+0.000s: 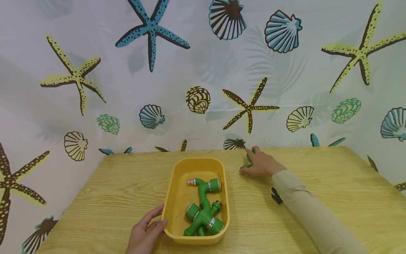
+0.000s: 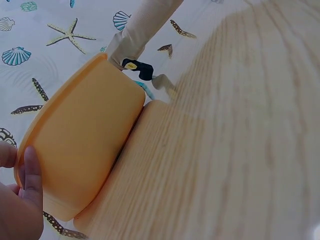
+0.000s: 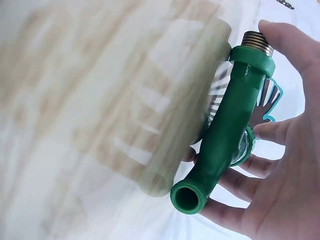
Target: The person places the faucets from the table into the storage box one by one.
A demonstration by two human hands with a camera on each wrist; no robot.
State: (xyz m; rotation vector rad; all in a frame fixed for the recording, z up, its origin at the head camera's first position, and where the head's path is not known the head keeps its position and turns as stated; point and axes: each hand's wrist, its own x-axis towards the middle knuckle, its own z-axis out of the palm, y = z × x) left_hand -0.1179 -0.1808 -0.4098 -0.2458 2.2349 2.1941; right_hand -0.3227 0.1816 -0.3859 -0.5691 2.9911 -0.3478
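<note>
My right hand (image 1: pixel 261 164) reaches to the back of the table and holds a green tap (image 3: pixel 227 120). In the right wrist view the thumb is at its threaded brass end, the fingers reach behind its body, and its open spout end points toward the camera. The tap lies close to the tabletop, mostly covered by the hand in the head view. At the near left corner of a yellow plastic bin (image 1: pixel 169 197), my left hand (image 1: pixel 146 231) pinches the rim, thumb against the outer wall (image 2: pixel 85 140). Inside the bin lie green taps (image 1: pixel 203 218) with silver collars, overlapping each other.
The wooden table (image 1: pixel 127 183) ends at a white curtain (image 1: pixel 177 134) printed with starfish and shells, which also hangs at both sides. A small black device (image 1: pixel 276 195) shows under the right sleeve (image 1: pixel 304 201), at the wrist.
</note>
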